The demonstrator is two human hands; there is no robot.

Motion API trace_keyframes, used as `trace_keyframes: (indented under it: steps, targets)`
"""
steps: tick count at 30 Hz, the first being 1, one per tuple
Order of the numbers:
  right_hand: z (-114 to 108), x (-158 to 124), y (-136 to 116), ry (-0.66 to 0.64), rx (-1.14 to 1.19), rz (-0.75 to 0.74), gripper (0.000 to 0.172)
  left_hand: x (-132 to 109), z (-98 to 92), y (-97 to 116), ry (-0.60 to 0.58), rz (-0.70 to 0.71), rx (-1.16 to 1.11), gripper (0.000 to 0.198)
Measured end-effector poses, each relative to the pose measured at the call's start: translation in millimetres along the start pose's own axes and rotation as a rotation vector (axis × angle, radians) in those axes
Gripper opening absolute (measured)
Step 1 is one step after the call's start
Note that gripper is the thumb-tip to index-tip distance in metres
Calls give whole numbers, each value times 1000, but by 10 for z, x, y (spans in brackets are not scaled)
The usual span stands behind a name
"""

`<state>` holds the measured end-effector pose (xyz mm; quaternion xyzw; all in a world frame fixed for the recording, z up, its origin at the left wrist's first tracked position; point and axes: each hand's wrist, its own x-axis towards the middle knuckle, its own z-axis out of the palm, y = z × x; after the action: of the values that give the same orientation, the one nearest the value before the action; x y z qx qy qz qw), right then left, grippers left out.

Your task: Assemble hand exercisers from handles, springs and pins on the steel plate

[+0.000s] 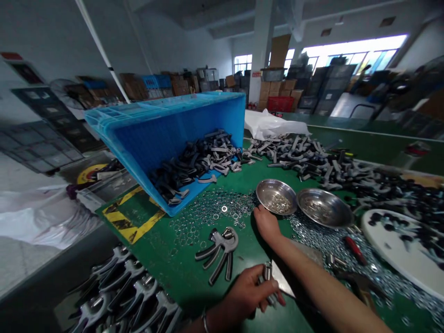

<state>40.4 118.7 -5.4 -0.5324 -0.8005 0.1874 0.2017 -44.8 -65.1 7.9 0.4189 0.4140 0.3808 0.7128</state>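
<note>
My left hand [251,289] is closed around a shiny metal spring [268,272], low in the middle of the view. My right hand [267,224] reaches forward across it to the edge of the scattered metal rings [222,208], beside the left steel bowl [276,196]. Its fingers are curled together, and whatever lies between them is hidden. Two hand grip strengtheners [222,252] with grey-and-black handles lie on the green table to the left of my hands. Small metal pieces lie in the left bowl and in the right steel bowl [324,208].
A blue crate [166,111] lies on its side, grey and black handles [204,157] spilling out. More handles [305,152] are heaped behind the bowls. Nuts, a red-handled tool [355,249] and a white tray [385,249] are at right. Assembled grippers [128,291] fill the lower left.
</note>
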Motion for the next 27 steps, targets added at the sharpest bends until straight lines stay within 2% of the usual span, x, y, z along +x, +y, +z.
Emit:
trace_keyframes:
  steps: [2, 4, 6, 8, 10, 14, 16, 18, 21, 23, 25, 27]
  targets:
    - [26, 39, -14, 13, -37, 29, 31, 20, -73, 4, 103, 19, -1, 35]
    - [-30, -30, 14, 11, -24, 27, 26, 51, -143, 67, 227, 62, 10, 34]
    - [-152, -213, 51, -2, 33, 5, 17, 94, -210, 182, 348, 138, 47, 33]
    - [-304, -500, 63, -11, 114, -10, 14, 151, -262, 309, 421, 248, 112, 30]
    - [-438, -843, 37, -16, 410, 65, 21, 212, -273, 404, 445, 378, 215, 26]
    - [-545, -1410, -59, -88, 1374, 383, 32, 298, -122, 447, 411, 560, 425, 19]
    - [-543, -1549, -75, -135, 1602, 451, 29, 304, -2, 430, 376, 574, 494, 17]
    - [-542, -1611, -59, -166, 1719, 485, 23, 290, 102, 409, 341, 564, 540, 17]
    - [-574, -1654, -18, -243, 1770, 513, 20, 260, 201, 374, 319, 525, 574, 18]
    - [-615, -1688, 0, -269, 1680, 456, 19, 245, 242, 356, 336, 477, 576, 19]
    - [-665, -1732, 16, -220, 1463, 328, 18, 226, 282, 362, 357, 414, 547, 21]
    - [-712, -1785, 40, -80, 1123, 153, 13, 195, 334, 400, 341, 364, 491, 22]
